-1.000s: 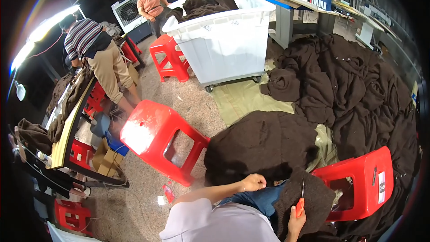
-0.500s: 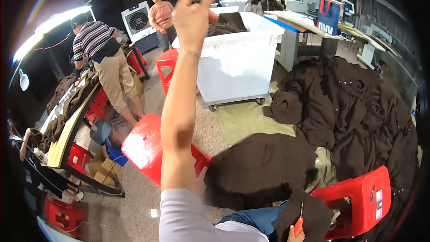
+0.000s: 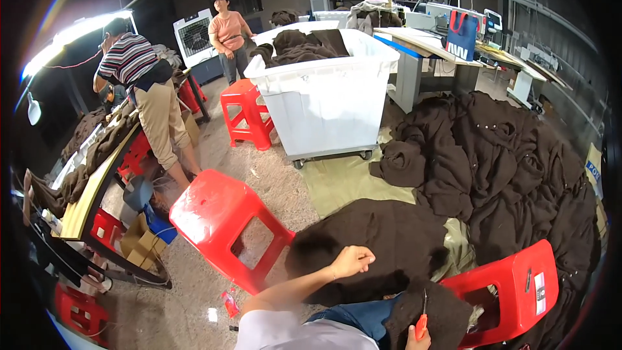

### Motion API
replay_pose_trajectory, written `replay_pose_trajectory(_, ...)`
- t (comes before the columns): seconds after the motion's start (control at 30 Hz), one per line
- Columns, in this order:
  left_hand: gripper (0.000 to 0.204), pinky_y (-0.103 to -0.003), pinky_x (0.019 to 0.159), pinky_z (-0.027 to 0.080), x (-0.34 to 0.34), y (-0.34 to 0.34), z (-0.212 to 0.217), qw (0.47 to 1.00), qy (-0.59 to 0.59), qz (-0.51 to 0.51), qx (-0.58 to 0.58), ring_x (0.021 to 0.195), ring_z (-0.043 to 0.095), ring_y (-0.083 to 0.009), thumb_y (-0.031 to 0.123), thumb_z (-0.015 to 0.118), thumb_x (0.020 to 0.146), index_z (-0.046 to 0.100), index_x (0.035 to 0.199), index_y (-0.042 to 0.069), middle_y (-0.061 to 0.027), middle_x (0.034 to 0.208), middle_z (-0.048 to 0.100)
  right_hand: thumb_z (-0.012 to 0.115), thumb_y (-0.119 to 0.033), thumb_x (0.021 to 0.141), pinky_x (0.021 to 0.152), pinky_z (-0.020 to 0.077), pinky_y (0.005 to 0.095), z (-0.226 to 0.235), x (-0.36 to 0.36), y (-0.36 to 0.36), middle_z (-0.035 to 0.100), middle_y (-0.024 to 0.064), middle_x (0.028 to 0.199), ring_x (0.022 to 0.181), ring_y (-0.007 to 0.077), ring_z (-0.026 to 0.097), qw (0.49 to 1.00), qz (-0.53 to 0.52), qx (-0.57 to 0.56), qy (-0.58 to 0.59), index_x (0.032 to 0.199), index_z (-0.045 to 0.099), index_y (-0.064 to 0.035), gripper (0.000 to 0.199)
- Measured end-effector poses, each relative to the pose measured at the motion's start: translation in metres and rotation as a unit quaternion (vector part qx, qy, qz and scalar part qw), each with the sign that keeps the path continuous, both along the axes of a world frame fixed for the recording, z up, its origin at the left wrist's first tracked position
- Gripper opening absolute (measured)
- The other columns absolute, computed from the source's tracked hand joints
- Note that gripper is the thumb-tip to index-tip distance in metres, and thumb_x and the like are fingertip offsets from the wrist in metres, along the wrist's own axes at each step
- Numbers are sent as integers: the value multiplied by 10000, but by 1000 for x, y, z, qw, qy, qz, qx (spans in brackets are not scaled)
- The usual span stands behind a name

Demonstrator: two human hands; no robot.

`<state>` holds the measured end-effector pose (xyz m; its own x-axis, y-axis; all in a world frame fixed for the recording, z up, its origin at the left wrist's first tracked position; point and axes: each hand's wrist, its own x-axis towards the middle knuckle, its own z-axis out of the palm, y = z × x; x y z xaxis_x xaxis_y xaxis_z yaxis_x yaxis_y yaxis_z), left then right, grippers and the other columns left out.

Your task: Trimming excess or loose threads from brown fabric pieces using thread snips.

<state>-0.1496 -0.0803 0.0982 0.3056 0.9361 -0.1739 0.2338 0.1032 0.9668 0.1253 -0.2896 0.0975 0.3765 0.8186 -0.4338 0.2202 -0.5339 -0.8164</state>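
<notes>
My left hand (image 3: 353, 262) hovers above a bulky dark brown knit garment (image 3: 369, 233) in front of me. Its fingers are loosely bent, with nothing visible between them. Low in the picture, my right hand (image 3: 418, 339) grips the orange handle of a small tool (image 3: 422, 325) with a thin metal tip; its exact kind cannot be made out. The tool points up against another piece of brown knit (image 3: 444, 314) over my lap, beside my blue jeans (image 3: 353, 319).
A white wheeled bin (image 3: 327, 104) holds brown garments. Red stools stand left (image 3: 214, 220) and right (image 3: 512, 291) of me. A large heap of brown garments (image 3: 499, 155) lies at the right on green sheeting (image 3: 350, 185). Two people (image 3: 152, 84) (image 3: 228, 35) stand farther back.
My left arm has come down from above the bin to the brown garment. My right hand keeps the orange-handled tool. The person at the back has raised their head.
</notes>
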Motion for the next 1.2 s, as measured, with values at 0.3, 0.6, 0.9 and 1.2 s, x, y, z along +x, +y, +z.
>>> replay_pose_trajectory(0.3, 164, -261, 603, 521, 22, -44, -51, 998, -9, -31, -58, 647, 616, -104, 124, 589, 926, 669, 968, -12, -52, 772, 671, 601, -99, 945, 1096, 320, 263, 8, 1, -1, 494, 135, 1421, 1309, 165, 461, 1000, 13, -1, -27, 1381, 439, 67, 494)
replay_pose_trajectory(0.6, 162, -321, 687, 531, 44, -81, -65, 989, 88, -121, -8, 691, 672, -176, 150, 594, 868, 686, 929, 32, -81, 796, 705, 706, -181, 846, 646, 471, 372, -35, 3, -2, 618, 156, 720, 634, 226, 565, 985, -35, 114, -128, 899, 601, 39, 249)
replay_pose_trajectory(0.9, 158, -339, 712, 535, 52, -81, -68, 989, 105, -106, -2, 733, 688, -208, 154, 607, 862, 691, 929, 39, -99, 823, 710, 712, -202, 841, 621, 460, 389, -36, 3, -2, 596, 160, 667, 591, 242, 543, 982, -43, 127, -135, 856, 591, 45, 275)
replay_pose_trajectory(1.2, 153, -335, 712, 537, 58, -79, -69, 989, 105, -106, -13, 724, 685, -202, 143, 603, 867, 692, 934, 37, -101, 838, 709, 708, -197, 840, 613, 456, 387, -41, 9, -1, 579, 155, 653, 584, 235, 535, 981, -40, 120, -146, 832, 581, 43, 271)
